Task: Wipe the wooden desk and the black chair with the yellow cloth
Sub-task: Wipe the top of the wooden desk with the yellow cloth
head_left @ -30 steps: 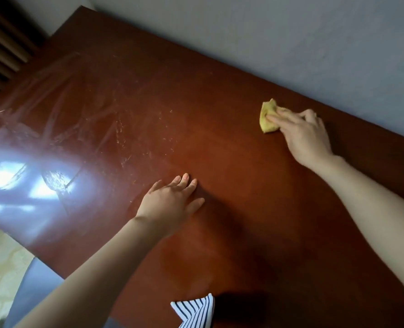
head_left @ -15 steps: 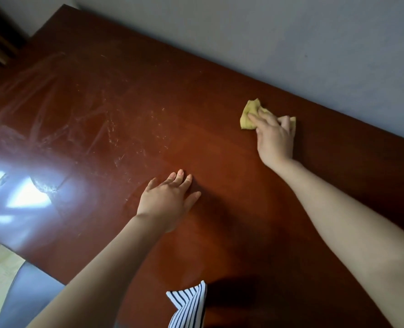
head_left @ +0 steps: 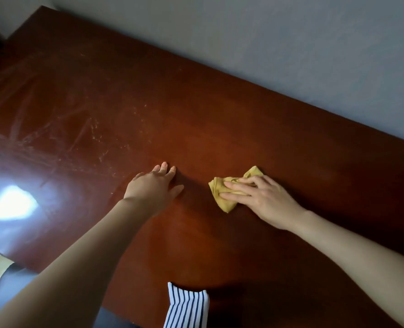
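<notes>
– Cloth (head_left: 225, 205) position?
– Near the middle of the surface (head_left: 219, 114). Yellow, bunched, lying on the wood under the right grip (head_left: 264, 200). Logging the rest left to right.
– Go on.
– Far left: bright glare patch (head_left: 9, 204) on the wood. Pale streaks (head_left: 54, 138) beside it, running toward the middle.
– Left grip (head_left: 153, 188)?
– Palm down on the wood, fingers straight and close together, nothing in it. Just left of the cloth, not touching it.
– Near edge?
– Striped fabric (head_left: 186, 306), blue on white, between the two forearms.
– Right grip, state?
– Fingers laid nearly straight across the cloth, pressing it to the wood, not closed round it. Cloth shows past the fingertips, and one corner sticks out on the far side of the fingers.
– Beyond that?
– Grey wall (head_left: 290, 43) along the far edge of the surface.
</notes>
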`<state>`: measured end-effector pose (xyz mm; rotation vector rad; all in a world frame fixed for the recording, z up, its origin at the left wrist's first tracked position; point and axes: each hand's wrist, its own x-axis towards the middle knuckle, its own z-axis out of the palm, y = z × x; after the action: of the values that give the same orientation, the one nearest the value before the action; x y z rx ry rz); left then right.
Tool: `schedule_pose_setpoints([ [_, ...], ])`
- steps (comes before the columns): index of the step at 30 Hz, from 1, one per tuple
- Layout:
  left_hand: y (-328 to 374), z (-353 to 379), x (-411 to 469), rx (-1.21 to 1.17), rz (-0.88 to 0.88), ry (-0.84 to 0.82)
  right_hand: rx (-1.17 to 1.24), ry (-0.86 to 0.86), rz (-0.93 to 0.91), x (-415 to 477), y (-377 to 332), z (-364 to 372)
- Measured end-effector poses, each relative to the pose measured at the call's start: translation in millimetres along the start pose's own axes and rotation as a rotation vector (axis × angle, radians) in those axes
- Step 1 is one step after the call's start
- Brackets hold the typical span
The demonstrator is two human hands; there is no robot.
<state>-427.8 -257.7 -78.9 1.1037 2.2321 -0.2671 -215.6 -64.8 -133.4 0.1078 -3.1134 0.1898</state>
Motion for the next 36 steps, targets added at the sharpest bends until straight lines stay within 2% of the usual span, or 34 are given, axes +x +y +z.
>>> schedule_pose_setpoints([
  [5, 1.3, 2.5, 1.8, -0.013, -0.006, 0.03, -0.057, -0.006, 0.187, 12.5, 55.4, -9.3],
  [10, 0.0, 8.7, 1.9, -0.074, -0.021, 0.064, 0.017, -0.025, 0.536, 43.5, 106.8, -23.6],
  [14, 2.7, 16.7, -1.8, -0.102, -0.032, 0.12, 0.065, 0.086, 0.894, 77.7, 91.3, -11.8],
  [16, 5.5, 25.3, -9.5, -0.111, -0.013, 0.147, 0.079, 0.091, 0.996, 87.1, 72.3, -5.8],
  [23, -22.4, 69.0, -71.6, -0.11, 0.013, 0.211, 0.072, -0.059, 0.845, 74.2, -8.2, -1.6],
  [27, -53.7, 93.0, -113.3, -0.072, -0.058, 0.176, 0.088, -0.093, 0.788, 62.4, -73.3, 8.5],
  [36, -107.6, 143.2, -185.5, -0.261, -0.303, 0.168, 0.12, -0.15, 0.567, 54.7, -215.6, 21.6],
])
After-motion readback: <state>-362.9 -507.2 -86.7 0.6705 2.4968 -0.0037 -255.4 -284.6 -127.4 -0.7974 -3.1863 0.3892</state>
